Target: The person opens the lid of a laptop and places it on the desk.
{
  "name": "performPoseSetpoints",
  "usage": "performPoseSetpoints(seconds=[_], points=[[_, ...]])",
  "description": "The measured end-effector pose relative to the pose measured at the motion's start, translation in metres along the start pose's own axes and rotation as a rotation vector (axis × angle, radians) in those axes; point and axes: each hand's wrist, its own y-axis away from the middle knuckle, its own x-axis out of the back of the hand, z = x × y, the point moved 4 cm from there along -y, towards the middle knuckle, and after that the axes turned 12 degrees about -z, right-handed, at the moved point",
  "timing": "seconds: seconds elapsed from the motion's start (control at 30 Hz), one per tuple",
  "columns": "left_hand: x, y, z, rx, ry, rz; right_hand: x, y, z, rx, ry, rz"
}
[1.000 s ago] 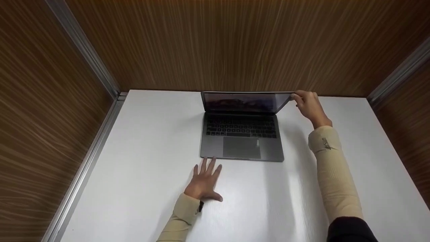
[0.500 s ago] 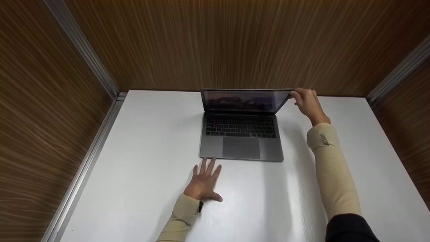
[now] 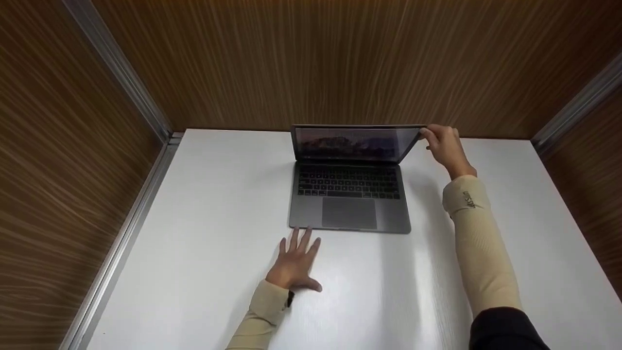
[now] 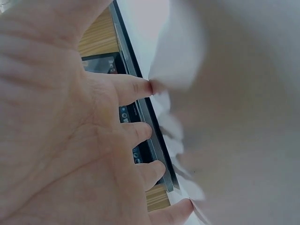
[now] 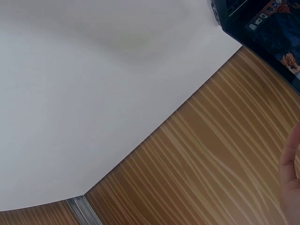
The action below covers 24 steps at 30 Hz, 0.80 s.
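A dark grey laptop sits toward the back of the white table with its lid raised and its screen lit, showing a mountain picture. At the lid's top right corner my right hand pinches the edge between thumb and fingers. My left hand lies palm down with fingers spread, its fingertips right at the laptop's front edge, left of the trackpad. The left wrist view shows the straight fingers at that edge, and only part of the right hand shows in the right wrist view.
Behind the white table rises a brown wood-grain panel, close behind the lid. Similar panels with metal corner rails stand on the left and right sides.
The lid has tilted further back and its top edge has risen, with my right hand moving along with it. The screen picture shows more clearly. My left hand has stayed in place.
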Motion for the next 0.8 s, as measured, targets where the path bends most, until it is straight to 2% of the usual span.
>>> performPoseSetpoints(seconds=[0.33,0.8], points=[[-0.0010,0.0019,0.0015,0.014,-0.019,-0.005,-0.0012,-0.0016,0.0026,-0.010,-0.030,0.010],[0.0010,0.0076,0.0017,-0.022,0.022,0.002,-0.0047,-0.0034,0.0013,0.014,-0.090,0.046]])
